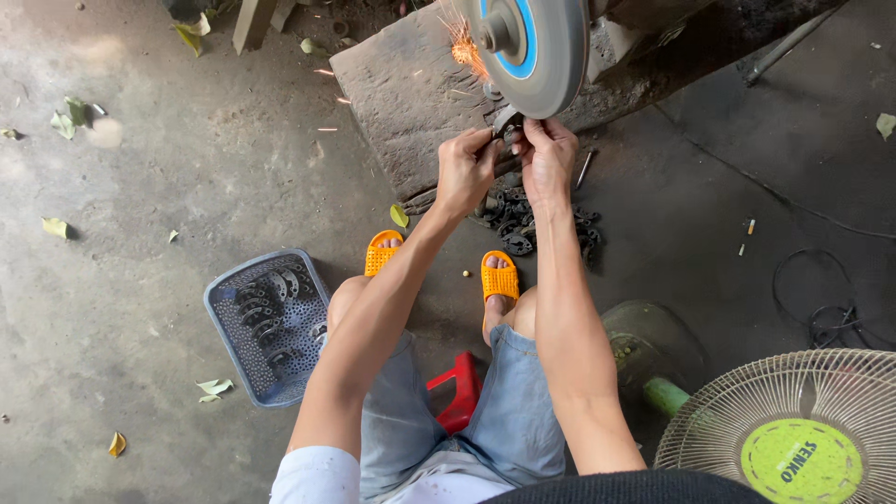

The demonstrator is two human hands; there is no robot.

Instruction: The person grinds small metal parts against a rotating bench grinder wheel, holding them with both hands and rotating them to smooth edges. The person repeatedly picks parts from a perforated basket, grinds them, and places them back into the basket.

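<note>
Both hands raised to the lower edge of the grinding wheel [532, 42], at 12 o'clock in view. Left hand [464, 171] and right hand [549, 159] each have fingers closed on a small dark metal piece [509, 126], pinched between them and touching the wheel rim. Sparks [464, 49] fly off at 11 o'clock of the wheel. Pile of dark metal parts [523, 222] on the floor just below the hands. Perforated basket [229, 322] with similar parts at 8 o'clock. Fan [793, 425] at 4 o'clock. Orange sandals [499, 277] below the pile.
</note>
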